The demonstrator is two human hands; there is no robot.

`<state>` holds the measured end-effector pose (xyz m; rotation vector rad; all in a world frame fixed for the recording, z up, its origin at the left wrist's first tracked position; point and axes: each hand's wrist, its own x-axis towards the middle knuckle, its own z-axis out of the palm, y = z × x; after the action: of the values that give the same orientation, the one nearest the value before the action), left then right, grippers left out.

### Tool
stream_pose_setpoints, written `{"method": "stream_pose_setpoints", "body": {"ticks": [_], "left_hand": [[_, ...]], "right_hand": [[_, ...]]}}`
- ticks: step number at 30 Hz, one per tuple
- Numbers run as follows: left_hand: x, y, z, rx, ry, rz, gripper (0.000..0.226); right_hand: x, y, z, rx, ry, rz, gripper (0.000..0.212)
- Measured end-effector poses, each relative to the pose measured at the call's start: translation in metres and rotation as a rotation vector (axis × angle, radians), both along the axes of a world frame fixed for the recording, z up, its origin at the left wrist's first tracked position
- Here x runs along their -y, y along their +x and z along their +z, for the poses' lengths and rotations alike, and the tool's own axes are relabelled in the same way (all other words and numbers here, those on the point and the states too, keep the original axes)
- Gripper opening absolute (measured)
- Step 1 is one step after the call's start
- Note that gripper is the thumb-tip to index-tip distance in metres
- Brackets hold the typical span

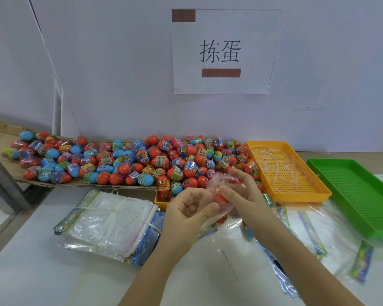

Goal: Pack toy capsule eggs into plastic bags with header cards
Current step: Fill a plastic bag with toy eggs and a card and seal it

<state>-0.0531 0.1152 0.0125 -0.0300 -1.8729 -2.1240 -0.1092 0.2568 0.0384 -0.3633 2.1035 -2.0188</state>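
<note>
Left hand (pixel 186 210), right hand (pixel 241 193) grip bag (pixel 214 183); egg (pixel 221 198) inside, beside right thumb

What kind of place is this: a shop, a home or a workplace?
Probably a workplace, a hand-packing station in a small factory: a large pile of eggs, a bundled stack of bags, and a printed sign above the bench.

Red and blue eggs (pixel 142 161) lie heaped at the back; one red egg (pixel 221 198) sits inside a clear bag (pixel 216 184); bundled bags (pixel 106 221) lie flat, left.
</note>
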Motion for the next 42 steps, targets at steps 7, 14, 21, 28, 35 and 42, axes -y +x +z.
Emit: {"method": "stream_pose_setpoints", "body": {"ticks": [7,14,21,28,35,42], "left_hand": [[-0.001,0.000,-0.002,-0.039,-0.049,-0.004,0.022],[-0.001,0.001,-0.001,-0.044,-0.124,-0.048,0.013],[0.002,0.002,-0.003,-0.021,-0.247,-0.116,0.019],[0.006,-0.001,0.003,-0.007,-0.005,-0.006,0.023],[0.012,-0.003,0.010,0.062,0.301,0.096,0.017],[0.010,-0.002,0.011,0.082,0.276,0.108,0.025]], "right_hand": [[0.000,-0.003,0.004,0.084,0.031,-0.055,0.040],[-0.008,-0.012,0.020,0.147,0.351,0.226,0.048],[-0.015,-0.030,0.043,0.138,0.602,0.391,0.045],[-0.033,-0.044,0.056,0.168,0.320,0.306,0.055],[-0.053,-0.028,-0.008,-0.152,1.168,0.117,0.040],[-0.053,-0.023,0.004,-0.245,0.653,-0.072,0.023]]}}
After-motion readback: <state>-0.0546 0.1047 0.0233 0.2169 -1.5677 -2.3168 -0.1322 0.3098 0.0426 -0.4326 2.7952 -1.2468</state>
